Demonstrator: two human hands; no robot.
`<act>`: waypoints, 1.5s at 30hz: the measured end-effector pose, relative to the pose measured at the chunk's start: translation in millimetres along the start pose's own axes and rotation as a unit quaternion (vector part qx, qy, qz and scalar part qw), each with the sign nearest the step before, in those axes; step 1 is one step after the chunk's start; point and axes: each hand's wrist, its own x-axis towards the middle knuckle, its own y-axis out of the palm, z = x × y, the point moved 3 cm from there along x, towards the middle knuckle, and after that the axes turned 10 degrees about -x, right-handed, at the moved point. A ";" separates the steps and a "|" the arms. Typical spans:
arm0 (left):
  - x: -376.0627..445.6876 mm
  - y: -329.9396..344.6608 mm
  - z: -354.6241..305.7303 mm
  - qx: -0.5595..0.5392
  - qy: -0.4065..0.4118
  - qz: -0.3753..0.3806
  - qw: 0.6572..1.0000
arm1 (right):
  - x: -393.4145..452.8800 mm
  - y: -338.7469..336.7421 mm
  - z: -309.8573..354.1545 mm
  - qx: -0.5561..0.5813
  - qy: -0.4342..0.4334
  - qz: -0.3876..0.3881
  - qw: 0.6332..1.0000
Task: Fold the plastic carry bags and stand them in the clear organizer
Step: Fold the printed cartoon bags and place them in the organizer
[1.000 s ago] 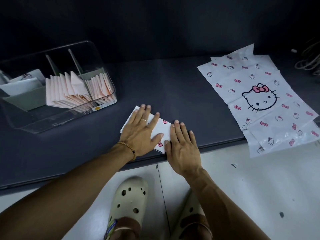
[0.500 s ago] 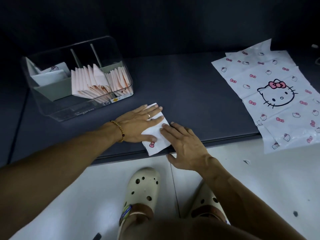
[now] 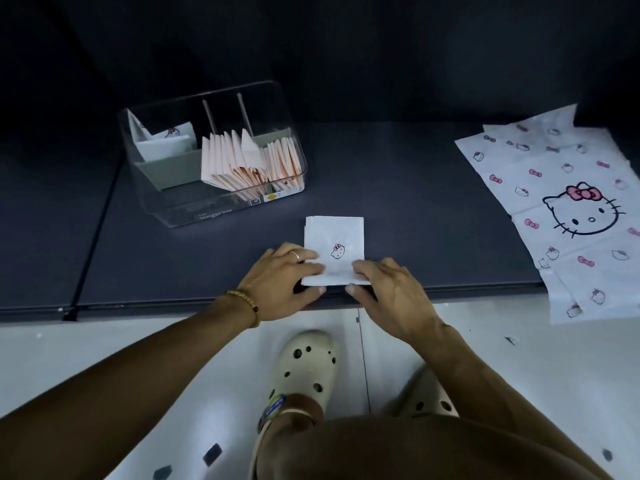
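A folded white bag with a small cat print lies square at the near edge of the dark table. My left hand pinches its near left corner and my right hand pinches its near right corner, thumbs under the edge. The clear organizer stands at the back left. Its left compartment holds a couple of folded white bags; the middle and right ones hold several folded pink bags. Unfolded cat-print bags lie flat at the right, hanging over the table edge.
A seam runs across the table left of the organizer. Below the table edge is a pale floor with dark specks, and my two feet in cream clogs. A dark wall rises behind the table.
The folded bag has turned from a slanted lie to square with the table edge. Both hands have slid off its top to grip its near corners. The camera view has shifted.
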 end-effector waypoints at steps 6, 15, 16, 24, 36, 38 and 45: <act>23.6 -17.2 5.2 -0.234 -0.133 -0.066 0.961 | 36.2 0.5 -15.2 0.217 0.165 0.077 0.959; 58.3 -8.6 8.6 -0.037 -0.251 -0.148 0.956 | 74.0 16.6 -23.5 0.178 0.295 0.089 0.935; 57.6 -7.9 9.1 -0.028 -0.262 -0.164 0.951 | 75.2 17.5 -22.9 0.167 0.303 0.078 0.935; 58.2 15.8 -5.1 0.074 -0.008 -0.029 0.997 | 66.9 11.3 -15.7 0.028 0.256 -0.080 0.963; 81.6 17.8 -25.4 0.217 0.015 -0.002 0.976 | 55.5 45.2 -21.5 -0.072 0.063 0.020 0.995; 96.0 24.5 -30.6 0.197 0.019 0.000 0.980 | 55.1 45.2 -22.0 -0.069 0.065 0.022 0.995; 90.9 18.3 -6.6 0.110 0.069 -0.011 0.991 | 53.8 41.6 -19.3 -0.091 0.056 0.021 0.994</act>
